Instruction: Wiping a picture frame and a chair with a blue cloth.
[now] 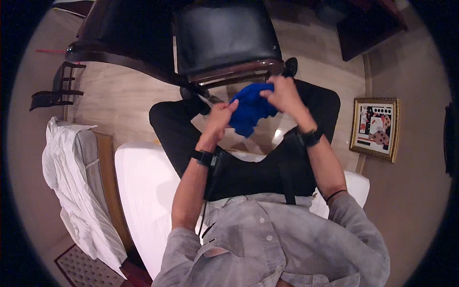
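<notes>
A bright blue piece of cloth (251, 109) with an uneven lower edge hangs between my hands, above the gap between my knees. My left hand (221, 118) grips its left edge, thumb on top. Beside that hand a thin, pale, pointed strip (205, 101) sticks out toward the upper left; it looks like metal, but its kind and whether the hand holds it are unclear. My right hand (285, 97) pinches the cloth's upper right edge between thumb and fingers. Dark bands circle both wrists.
I sit on a white-covered surface (143, 186). In front of me stands a black padded chair (227, 38), with a dark wooden furniture piece (124, 33) left of it. A gold-framed picture (375, 129) is at the right wall. White fabric (71, 177) drapes at the left.
</notes>
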Demonstrator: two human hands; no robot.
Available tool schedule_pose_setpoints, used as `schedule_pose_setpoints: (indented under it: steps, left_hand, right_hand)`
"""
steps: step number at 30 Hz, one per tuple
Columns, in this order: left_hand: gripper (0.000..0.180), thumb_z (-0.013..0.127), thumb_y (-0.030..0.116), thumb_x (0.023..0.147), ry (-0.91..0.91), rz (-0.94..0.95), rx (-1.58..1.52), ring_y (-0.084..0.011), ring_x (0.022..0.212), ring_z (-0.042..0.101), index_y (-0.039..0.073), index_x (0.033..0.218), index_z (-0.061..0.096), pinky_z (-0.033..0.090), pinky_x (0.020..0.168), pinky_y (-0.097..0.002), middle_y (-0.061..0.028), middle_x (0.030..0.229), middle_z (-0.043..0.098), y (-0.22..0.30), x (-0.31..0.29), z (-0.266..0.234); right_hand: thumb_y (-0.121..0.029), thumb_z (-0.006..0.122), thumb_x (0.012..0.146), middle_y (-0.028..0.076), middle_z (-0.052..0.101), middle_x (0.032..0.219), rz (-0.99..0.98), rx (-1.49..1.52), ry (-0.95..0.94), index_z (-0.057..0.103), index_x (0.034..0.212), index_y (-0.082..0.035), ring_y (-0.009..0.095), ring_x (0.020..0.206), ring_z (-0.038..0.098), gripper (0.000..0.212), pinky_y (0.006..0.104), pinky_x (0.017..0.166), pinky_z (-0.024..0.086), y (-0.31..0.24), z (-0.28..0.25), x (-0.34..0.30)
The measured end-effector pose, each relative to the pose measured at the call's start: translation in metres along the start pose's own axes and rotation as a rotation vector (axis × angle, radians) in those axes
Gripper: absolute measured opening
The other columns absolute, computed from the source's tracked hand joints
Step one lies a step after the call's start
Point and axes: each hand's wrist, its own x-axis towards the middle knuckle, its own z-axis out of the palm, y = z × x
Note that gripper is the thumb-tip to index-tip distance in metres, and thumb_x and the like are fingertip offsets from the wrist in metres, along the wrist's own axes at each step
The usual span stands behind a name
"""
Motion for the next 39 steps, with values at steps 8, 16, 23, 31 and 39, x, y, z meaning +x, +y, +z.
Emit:
schedule_pose_setpoints:
  steps: [8,16,23,31,39]
  left_hand:
    - [0.025,0.064,0.014,0.090,-0.084,0.054,-0.428,-0.0185,0.085,0.067,-0.001,0.110,0.061,0.056,0.072,-0.0317,-0.0096,0.100,0.067,-0.025,-0.014,0.013]
    - [0.041,0.066,0.005,0.084,0.320,0.831,0.623,-0.0166,0.090,0.065,-0.001,0.124,0.057,0.052,0.085,-0.0320,-0.0087,0.101,0.068,-0.016,-0.009,0.061]
    - [0.031,0.066,0.009,0.087,0.077,0.458,-0.037,-0.0198,0.101,0.066,0.001,0.117,0.063,0.052,0.086,-0.0311,-0.0126,0.109,0.068,0.037,-0.040,-0.007]
    - [0.032,0.062,0.005,0.089,0.593,0.369,-0.694,-0.0237,0.085,0.069,-0.002,0.117,0.048,0.055,0.070,-0.0283,-0.0190,0.102,0.068,0.031,-0.037,-0.121]
    - [0.044,0.059,0.006,0.091,0.520,0.211,-0.646,-0.0264,0.091,0.068,0.001,0.128,0.037,0.055,0.072,-0.0313,-0.0216,0.111,0.064,0.002,-0.021,-0.128]
  right_hand:
    - [-0.032,0.070,0.082,0.020,0.068,0.087,-0.242,0.242,-0.435,0.064,0.113,0.002,0.029,0.083,0.068,0.045,0.0383,0.077,0.051,-0.032,0.018,-0.041]
    - [-0.049,0.059,0.092,0.009,0.064,0.116,0.426,1.378,-0.289,0.057,0.124,-0.002,0.019,0.100,0.063,0.056,0.0344,0.088,0.050,-0.005,0.072,-0.016]
    - [-0.035,0.058,0.095,0.009,0.063,0.120,0.518,1.694,-0.054,0.054,0.126,-0.003,0.024,0.105,0.063,0.045,0.0391,0.091,0.051,0.004,0.048,0.028]
    - [-0.007,0.066,0.076,0.018,0.052,0.131,-0.306,-0.197,0.475,0.051,0.129,-0.002,0.039,0.122,0.049,0.055,0.0487,0.106,0.037,0.016,0.111,0.083]
    - [-0.005,0.052,0.080,0.019,0.050,0.132,-0.498,-0.199,0.393,0.053,0.127,0.001,0.038,0.125,0.046,0.047,0.0559,0.109,0.030,-0.034,0.217,0.080]
